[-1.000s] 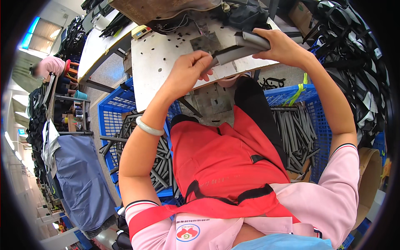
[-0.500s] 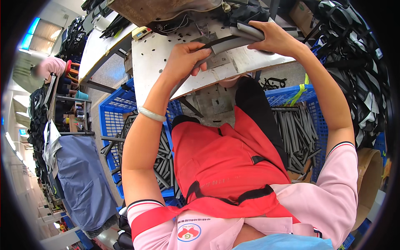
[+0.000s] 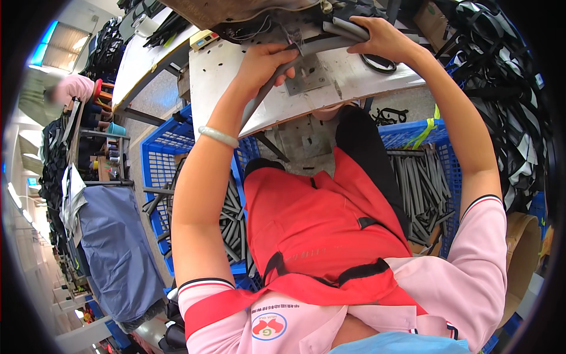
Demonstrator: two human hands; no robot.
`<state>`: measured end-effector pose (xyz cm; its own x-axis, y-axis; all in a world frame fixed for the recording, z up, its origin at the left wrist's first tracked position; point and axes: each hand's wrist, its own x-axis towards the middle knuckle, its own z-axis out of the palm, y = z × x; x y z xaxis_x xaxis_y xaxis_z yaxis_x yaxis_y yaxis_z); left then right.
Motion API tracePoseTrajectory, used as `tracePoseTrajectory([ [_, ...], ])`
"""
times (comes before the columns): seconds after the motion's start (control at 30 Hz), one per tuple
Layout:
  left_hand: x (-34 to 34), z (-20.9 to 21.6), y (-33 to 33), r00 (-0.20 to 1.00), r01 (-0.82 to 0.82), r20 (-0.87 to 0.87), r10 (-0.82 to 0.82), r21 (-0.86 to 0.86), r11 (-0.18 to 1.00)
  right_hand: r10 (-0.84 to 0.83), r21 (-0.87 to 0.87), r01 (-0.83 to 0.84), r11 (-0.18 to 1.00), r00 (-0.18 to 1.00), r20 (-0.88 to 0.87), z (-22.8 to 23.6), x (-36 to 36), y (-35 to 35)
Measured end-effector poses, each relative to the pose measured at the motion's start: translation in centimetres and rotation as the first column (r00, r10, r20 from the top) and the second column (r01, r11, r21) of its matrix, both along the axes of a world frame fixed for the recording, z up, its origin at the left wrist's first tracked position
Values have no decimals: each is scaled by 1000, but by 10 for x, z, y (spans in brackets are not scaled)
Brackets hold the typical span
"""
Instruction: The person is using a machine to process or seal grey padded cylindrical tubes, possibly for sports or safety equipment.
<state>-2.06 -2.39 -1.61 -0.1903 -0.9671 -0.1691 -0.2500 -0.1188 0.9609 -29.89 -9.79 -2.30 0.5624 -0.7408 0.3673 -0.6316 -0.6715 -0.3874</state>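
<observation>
A long grey strip, like a foam tube or folded edging (image 3: pixel 323 45), stretches between my hands above the white worktable (image 3: pixel 224 76). My left hand (image 3: pixel 268 66) pinches it between thumb and fingers, and its tail (image 3: pixel 254 109) hangs down past the wrist over the table's near edge. Further right, my right hand (image 3: pixel 380 40) is closed round the other part, where a second grey piece (image 3: pixel 349 28) lies against it. The strip's middle is at the working end of a sewing machine (image 3: pixel 236 9), over a metal plate (image 3: pixel 306 79) set in the table. A bangle circles my left wrist.
Blue crates stand either side of my legs: the left crate (image 3: pixel 154 194) and the right crate (image 3: pixel 407 133), both holding several grey strips. A small box with buttons (image 3: pixel 203 40) sits at the table's left. Black straps (image 3: pixel 501 71) hang at right. A person (image 3: pixel 75 89) sits far left.
Both hands have moved slightly away from me, carrying the strip up to the machine's working end. The metal plate shows more fully, and a dark loop has come into view below my right hand.
</observation>
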Motion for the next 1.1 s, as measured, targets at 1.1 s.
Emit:
tracePoseTrajectory([
  [1.1,32,-24,116,980,78,181,-77,3,997,76,274,-55,960,995,-67,18,-21,113],
])
